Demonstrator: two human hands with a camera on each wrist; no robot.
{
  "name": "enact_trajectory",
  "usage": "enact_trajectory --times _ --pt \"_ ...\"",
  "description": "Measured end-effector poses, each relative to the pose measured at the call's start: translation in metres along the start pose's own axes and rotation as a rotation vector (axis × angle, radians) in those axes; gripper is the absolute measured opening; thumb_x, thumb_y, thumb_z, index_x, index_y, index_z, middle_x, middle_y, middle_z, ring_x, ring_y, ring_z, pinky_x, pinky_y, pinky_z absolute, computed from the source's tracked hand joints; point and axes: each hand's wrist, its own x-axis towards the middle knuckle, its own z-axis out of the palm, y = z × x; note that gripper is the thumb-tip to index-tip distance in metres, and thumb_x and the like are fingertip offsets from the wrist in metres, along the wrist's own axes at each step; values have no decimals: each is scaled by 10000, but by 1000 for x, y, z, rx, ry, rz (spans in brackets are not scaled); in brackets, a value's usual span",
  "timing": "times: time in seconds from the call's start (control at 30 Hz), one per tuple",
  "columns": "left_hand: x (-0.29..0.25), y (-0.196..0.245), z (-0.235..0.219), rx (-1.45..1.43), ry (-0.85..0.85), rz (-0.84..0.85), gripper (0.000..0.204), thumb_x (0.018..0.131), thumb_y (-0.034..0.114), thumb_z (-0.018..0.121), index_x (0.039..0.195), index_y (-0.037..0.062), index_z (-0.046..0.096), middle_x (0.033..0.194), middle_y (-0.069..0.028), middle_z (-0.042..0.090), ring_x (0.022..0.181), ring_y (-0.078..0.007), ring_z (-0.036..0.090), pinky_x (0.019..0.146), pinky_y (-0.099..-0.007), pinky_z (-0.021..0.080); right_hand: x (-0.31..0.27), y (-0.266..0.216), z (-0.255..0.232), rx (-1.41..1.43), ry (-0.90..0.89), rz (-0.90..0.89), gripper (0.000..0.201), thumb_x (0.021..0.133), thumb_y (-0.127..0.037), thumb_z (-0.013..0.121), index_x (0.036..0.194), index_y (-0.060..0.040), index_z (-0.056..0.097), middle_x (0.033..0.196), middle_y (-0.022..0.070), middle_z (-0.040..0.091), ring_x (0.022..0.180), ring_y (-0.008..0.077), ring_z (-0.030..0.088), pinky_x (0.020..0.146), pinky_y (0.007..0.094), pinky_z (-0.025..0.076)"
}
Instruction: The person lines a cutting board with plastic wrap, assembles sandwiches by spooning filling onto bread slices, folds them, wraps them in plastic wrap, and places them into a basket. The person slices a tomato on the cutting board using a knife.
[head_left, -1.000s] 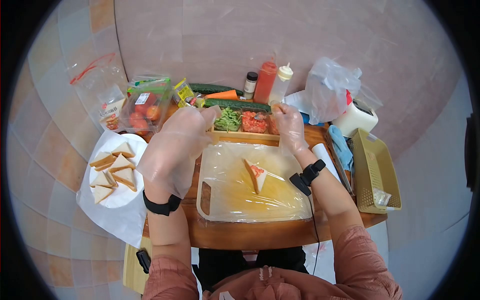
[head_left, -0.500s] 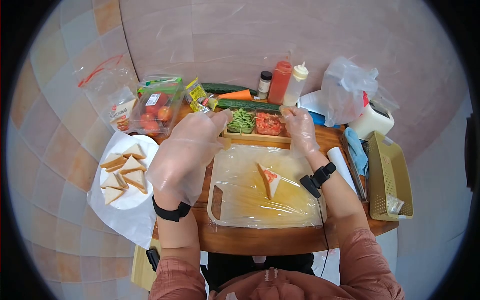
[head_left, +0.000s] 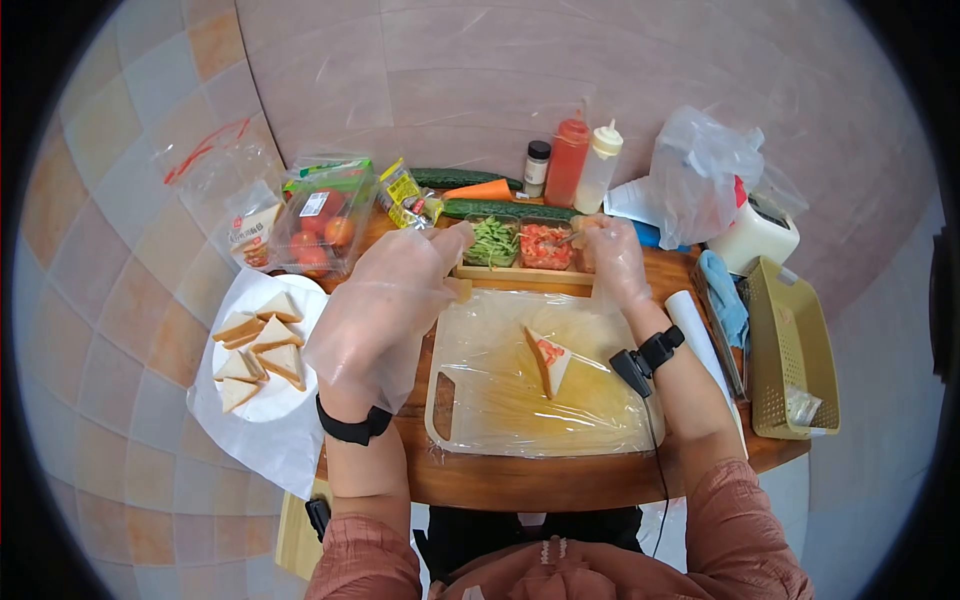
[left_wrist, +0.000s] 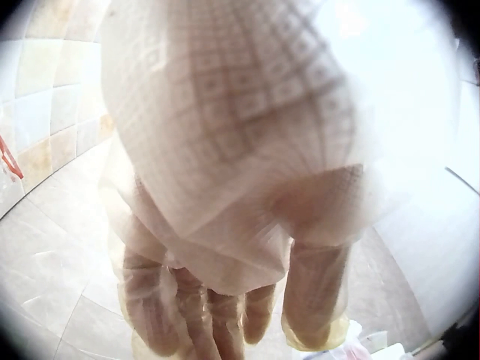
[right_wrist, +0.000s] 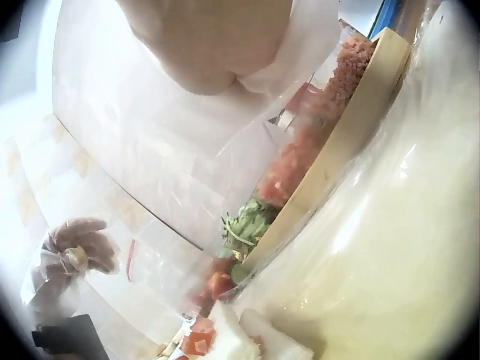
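Observation:
My gloved right hand (head_left: 620, 258) pinches a small spoon (head_left: 573, 238) at the right side of the diced tomato (head_left: 545, 246) tub. Most of the handle is hidden by the fingers. My left hand (head_left: 385, 290), also in a loose clear glove, hovers left of the shredded cucumber (head_left: 492, 243), its fingers (left_wrist: 150, 307) loosely extended and holding nothing. Both tubs sit in a wooden tray (head_left: 520, 273), with minced pink filling (right_wrist: 349, 71) beside the tomato. On the film-wrapped cutting board (head_left: 480, 400) lies one bread triangle (head_left: 549, 362) topped with tomato bits.
At the left, a white plate (head_left: 262, 404) carries several bread triangles. Behind stand a tomato box (head_left: 322, 225), cucumbers (head_left: 510, 210), a red sauce bottle (head_left: 567, 165) and a white squeeze bottle (head_left: 600, 170). A yellow basket (head_left: 795, 360) and a blue cloth (head_left: 722, 300) are at the right.
The whole scene has shifted right in the head view. The spoon's bowl, earlier over the tomato, now shows at the tub's right side. My left hand stays beside the cucumber.

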Motion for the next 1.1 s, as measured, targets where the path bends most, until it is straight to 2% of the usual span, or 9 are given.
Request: enact_trajectory --times 0.07,0.13,0.27,0.47,0.63,0.73,0.97,1.03,1.1 --pt "3 5 -3 1 -63 -32 404 807 -18 626 1208 27 637 1005 -203 668 965 -394 576 823 -439 472 -2 -1 -2 89 -32 72 211 978 -108 558 1004 26 719 728 -4 622 553 41 470 483 225 355" --pt "6 8 -6 3 -126 -67 432 808 -27 621 1237 22 629 1010 -209 669 968 -397 569 830 -439 468 -1 6 -7 113 0 -130 192 926 -122 603 851 32 690 654 -16 567 523 61 485 478 243 386" --pt "12 15 -15 29 -204 -154 334 792 -27 673 1118 45 693 951 -183 684 926 -380 607 797 -419 495 7 22 -11 254 10 -11 184 927 -122 619 810 12 666 668 -18 562 522 52 467 477 240 389" --pt "-7 -1 -3 -53 179 72 281 781 -7 690 1052 65 704 939 -160 674 908 -366 624 781 -413 509 1 17 -10 115 101 -1 214 951 -148 622 978 31 735 713 10 586 588 75 511 535 271 432" --pt "-50 -37 28 -118 499 249 238 771 10 704 998 81 713 930 -141 667 892 -355 638 767 -408 521 -9 1 -14 -229 136 -112 269 949 -142 605 1081 58 727 768 75 650 650 128 576 642 330 473" --pt "-52 -35 29 -91 482 206 228 771 6 703 984 86 717 930 -142 674 891 -356 643 768 -408 523 -1 20 -21 -233 187 -173 270 944 -136 600 1078 60 729 733 80 647 637 123 577 625 317 473" --pt "-52 -33 30 -10 424 76 202 771 -4 702 942 99 730 932 -143 695 886 -361 658 770 -408 530 -16 -8 -18 -163 203 -75 271 962 -165 618 1063 63 724 684 57 618 584 117 540 576 299 453" --pt "-49 -33 26 -14 401 150 199 776 4 697 946 102 730 933 -140 696 887 -362 657 772 -418 529 -19 -10 -19 -277 164 -237 257 976 -162 620 1065 57 720 674 28 580 582 111 505 571 298 445" --pt "-53 -41 36 -32 453 135 202 780 8 692 955 102 728 936 -141 695 891 -364 655 773 -421 527 -18 -9 -16 -194 150 -219 250 978 -155 618 1067 57 716 677 27 563 589 109 492 571 300 441"
